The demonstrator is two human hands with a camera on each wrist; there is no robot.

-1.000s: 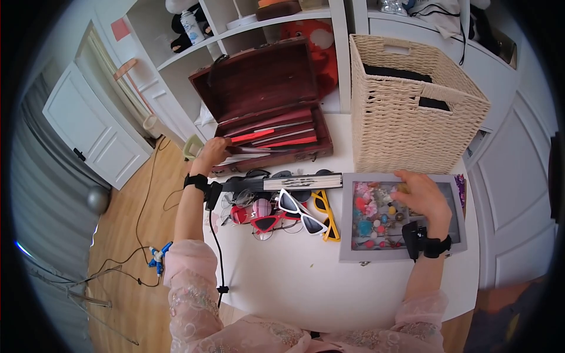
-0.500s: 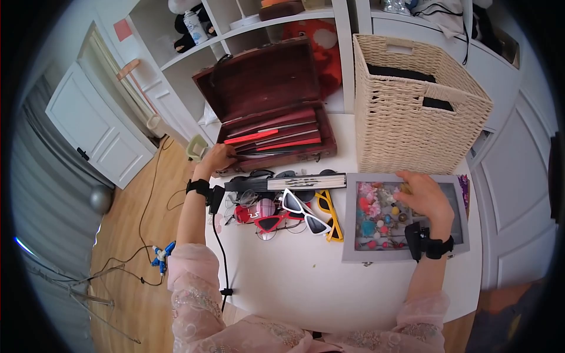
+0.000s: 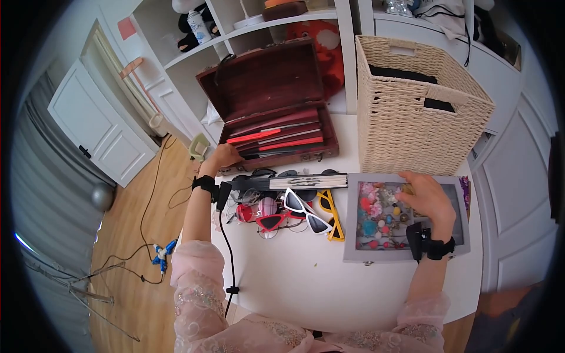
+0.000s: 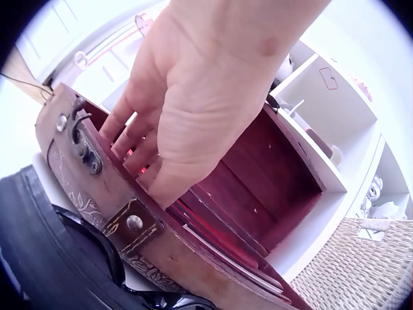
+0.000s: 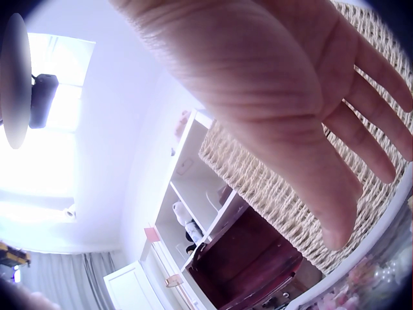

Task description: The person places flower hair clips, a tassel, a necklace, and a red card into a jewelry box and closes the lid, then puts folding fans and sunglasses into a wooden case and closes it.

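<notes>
My left hand [image 3: 225, 156] reaches into the left end of an open dark red case [image 3: 303, 157]. In the left wrist view, the left hand's fingers [image 4: 132, 135] extend down behind the case's front wall, thumb close to its inner side; the fingertips are partly hidden. Slim red and dark flat things [image 3: 282, 136] lie in rows inside the case, under its raised lid. Over a grey box with a see-through top [image 3: 352, 235] lies my right hand [image 3: 428, 197], fingers extended and spread, gripping nothing. Colourful trinkets [image 3: 376, 219] show through that top.
Sunglasses in white [image 3: 306, 212], yellow [image 3: 331, 215] and red [image 3: 272, 221] frames lie heaped before the case. A long black-and-white folded strip [image 3: 306, 181] lies across the heap. A tall woven basket [image 3: 412, 126] stands behind the grey box. A cable [image 3: 229, 253] hangs from the left wrist.
The left hand has sunk slightly lower at the case's left end, and the pale slim things beside it show less. The right hand stays over the grey box. The head view has shifted slightly.
</notes>
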